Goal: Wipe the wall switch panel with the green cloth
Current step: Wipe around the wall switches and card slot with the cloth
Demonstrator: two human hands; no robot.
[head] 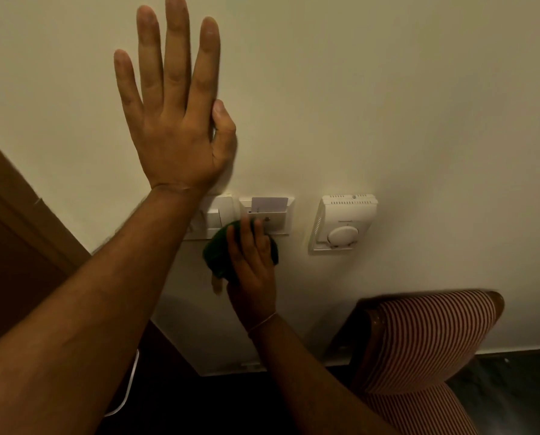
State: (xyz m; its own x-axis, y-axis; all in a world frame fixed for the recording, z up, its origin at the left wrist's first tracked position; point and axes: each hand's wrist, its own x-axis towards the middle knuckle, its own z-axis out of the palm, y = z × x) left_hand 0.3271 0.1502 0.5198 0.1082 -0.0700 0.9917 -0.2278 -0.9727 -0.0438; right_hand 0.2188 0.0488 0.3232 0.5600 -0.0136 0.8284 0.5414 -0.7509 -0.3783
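My left hand (174, 120) lies flat on the cream wall, fingers spread, above the white switch panel (216, 215), and its forearm covers the panel's left part. My right hand (252, 262) presses a dark green cloth (218, 255) against the wall at the lower edge of the switch panel and the key-card holder (275, 215). A pale card (269, 203) stands in the holder's slot. The cloth bunches under my palm and shows on both sides of the hand.
A white thermostat with a round dial (340, 224) is mounted to the right of the card holder. A red-and-white striped chair back (425, 340) stands below right. A brown door frame (17, 215) runs along the left. A white cord (127, 390) hangs low.
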